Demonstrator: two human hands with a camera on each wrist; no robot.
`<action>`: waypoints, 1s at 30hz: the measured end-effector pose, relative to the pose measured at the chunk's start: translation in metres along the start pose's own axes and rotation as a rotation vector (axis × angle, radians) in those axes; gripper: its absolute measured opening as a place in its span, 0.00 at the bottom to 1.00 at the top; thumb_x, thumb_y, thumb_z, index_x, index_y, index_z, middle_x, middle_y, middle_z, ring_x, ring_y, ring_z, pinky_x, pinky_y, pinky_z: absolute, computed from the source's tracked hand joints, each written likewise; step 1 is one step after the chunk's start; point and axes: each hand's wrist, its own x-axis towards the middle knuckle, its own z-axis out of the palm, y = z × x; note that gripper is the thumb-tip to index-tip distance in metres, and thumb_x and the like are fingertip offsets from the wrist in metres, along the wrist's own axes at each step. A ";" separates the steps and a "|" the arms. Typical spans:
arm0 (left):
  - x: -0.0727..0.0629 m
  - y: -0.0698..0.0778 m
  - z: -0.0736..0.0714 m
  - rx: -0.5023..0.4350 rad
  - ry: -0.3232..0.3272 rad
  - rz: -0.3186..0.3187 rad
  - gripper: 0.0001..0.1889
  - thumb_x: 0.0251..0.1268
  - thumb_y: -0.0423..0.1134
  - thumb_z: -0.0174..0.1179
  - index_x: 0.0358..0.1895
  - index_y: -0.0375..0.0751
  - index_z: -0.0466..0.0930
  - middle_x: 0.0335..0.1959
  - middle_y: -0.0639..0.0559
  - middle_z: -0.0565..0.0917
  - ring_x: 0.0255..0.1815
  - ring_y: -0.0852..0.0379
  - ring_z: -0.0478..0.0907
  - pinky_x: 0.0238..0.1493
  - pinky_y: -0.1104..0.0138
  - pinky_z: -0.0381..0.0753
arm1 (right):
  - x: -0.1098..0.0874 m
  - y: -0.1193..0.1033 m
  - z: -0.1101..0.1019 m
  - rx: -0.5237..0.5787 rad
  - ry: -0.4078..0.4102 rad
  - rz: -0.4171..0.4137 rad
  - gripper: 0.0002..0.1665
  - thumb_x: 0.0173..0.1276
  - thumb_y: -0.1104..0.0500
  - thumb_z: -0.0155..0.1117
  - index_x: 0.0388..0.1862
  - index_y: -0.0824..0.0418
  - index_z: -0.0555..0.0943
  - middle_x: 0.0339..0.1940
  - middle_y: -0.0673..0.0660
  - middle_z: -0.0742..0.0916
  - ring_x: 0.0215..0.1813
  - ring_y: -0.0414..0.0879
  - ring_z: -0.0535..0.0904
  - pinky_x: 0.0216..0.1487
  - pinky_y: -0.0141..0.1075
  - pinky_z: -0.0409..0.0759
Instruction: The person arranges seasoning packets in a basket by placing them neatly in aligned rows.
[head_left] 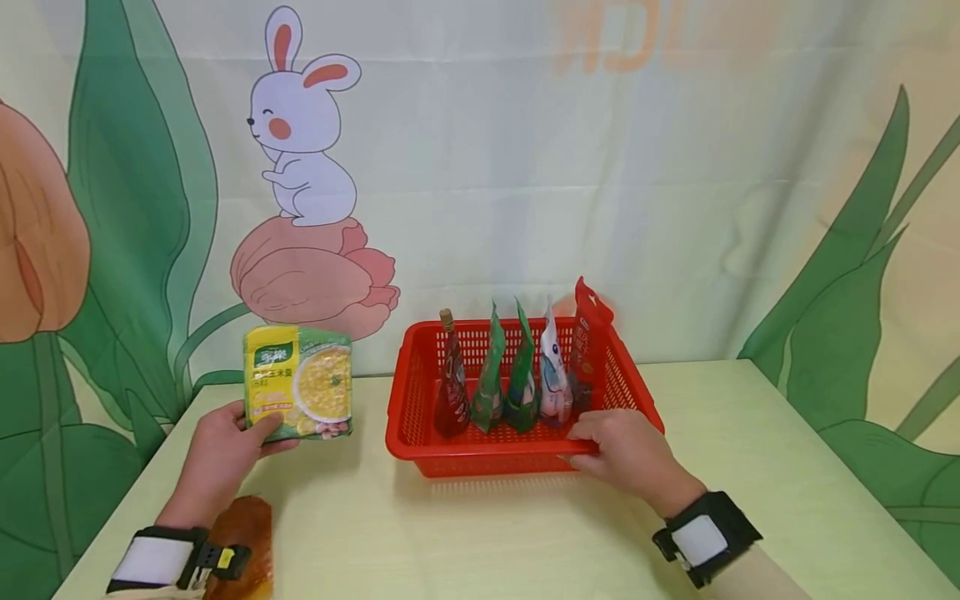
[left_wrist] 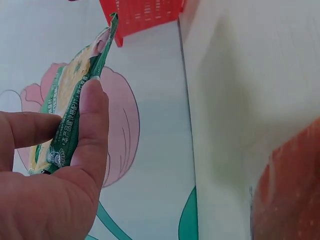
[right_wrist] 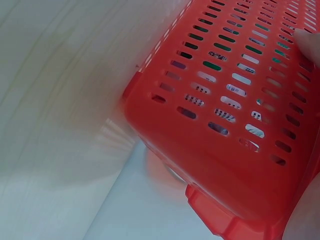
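Observation:
My left hand (head_left: 225, 446) holds a yellow-green soup packet (head_left: 296, 383) upright, its front with a picture of a corn soup bowl facing me. In the left wrist view the thumb and fingers pinch the packet (left_wrist: 75, 107) by its green bottom edge. At the right, my right hand (head_left: 633, 450) grips the front rim of a red plastic basket (head_left: 480, 451). A fingertip (right_wrist: 307, 42) lies against the basket's slotted outer wall in the right wrist view. Standing in the basket are a dark red bottle-shaped item (head_left: 452, 387), two green packets (head_left: 491, 375), a white packet (head_left: 553, 379) and a red packet (head_left: 588, 342).
A brown, bread-like item (head_left: 243, 542) lies on the pale table (head_left: 465, 542) beside my left wrist. Behind the table hangs a printed curtain (head_left: 480, 167) with a rabbit and tulips. The basket stands near the table's back edge.

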 end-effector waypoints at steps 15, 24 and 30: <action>-0.023 0.028 0.029 -0.079 -0.084 -0.027 0.28 0.81 0.40 0.52 0.74 0.26 0.60 0.68 0.28 0.74 0.45 0.59 0.89 0.50 0.63 0.88 | 0.000 0.000 0.000 0.011 -0.002 -0.001 0.11 0.56 0.51 0.82 0.37 0.52 0.92 0.32 0.45 0.90 0.34 0.37 0.83 0.45 0.37 0.89; -0.029 0.036 0.035 -0.037 -0.055 -0.040 0.27 0.81 0.39 0.52 0.75 0.29 0.60 0.68 0.29 0.75 0.45 0.58 0.90 0.50 0.65 0.88 | 0.000 0.000 -0.001 0.007 0.000 0.008 0.11 0.56 0.50 0.82 0.37 0.51 0.92 0.32 0.44 0.90 0.34 0.36 0.83 0.45 0.36 0.88; -0.031 0.036 0.031 -0.007 -0.049 -0.059 0.28 0.81 0.42 0.53 0.74 0.29 0.61 0.67 0.29 0.76 0.45 0.56 0.90 0.48 0.65 0.88 | 0.000 -0.001 0.000 0.014 -0.006 0.009 0.11 0.56 0.51 0.82 0.37 0.52 0.92 0.32 0.45 0.90 0.34 0.37 0.83 0.45 0.37 0.89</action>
